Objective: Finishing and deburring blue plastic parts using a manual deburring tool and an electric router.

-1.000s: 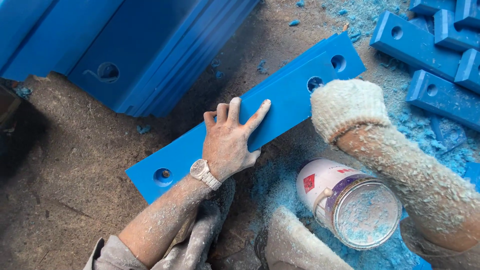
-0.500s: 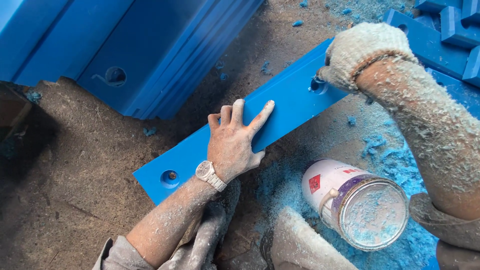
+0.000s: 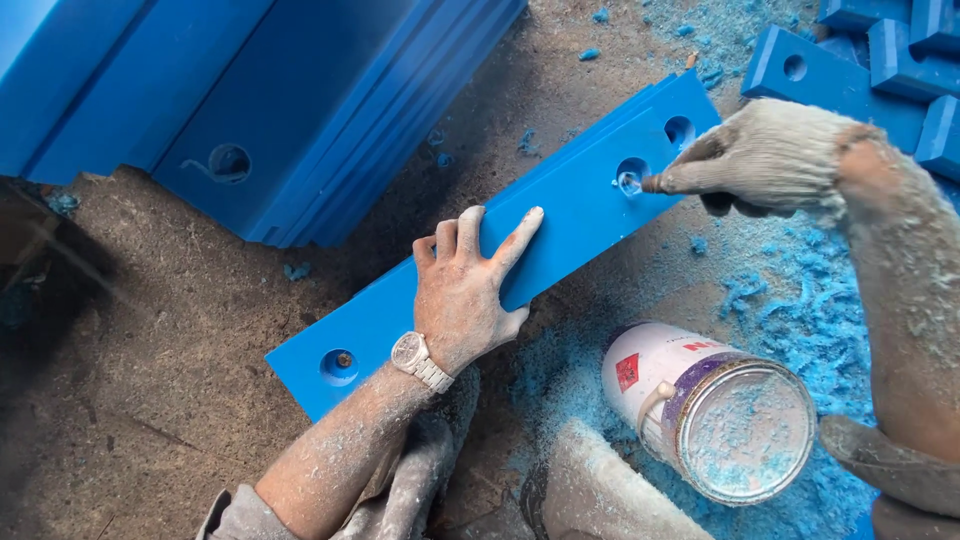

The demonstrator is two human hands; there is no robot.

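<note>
head view: the left hand [image 3: 462, 300] is pressing flat, fingers spread, on the blue plank [image 3: 560, 215] lying on the dusty ground, gripping nothing. the right hand [image 3: 765, 160], gloved, is poking a fingertip at a hole just beyond it; whether it is pinching anything is hidden. the plank could be slipping on dust. the tin [image 3: 715, 410] is sitting beside the wrist.

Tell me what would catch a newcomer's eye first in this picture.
First, the long blue plank lying slantwise across the dusty ground, with round holes along it. The bare left hand, wearing a wristwatch, lies flat on its middle, while the gloved right hand points a finger into a hole near the upper end. Below, at lower right, a tin can lies on its side among blue shavings.
</note>
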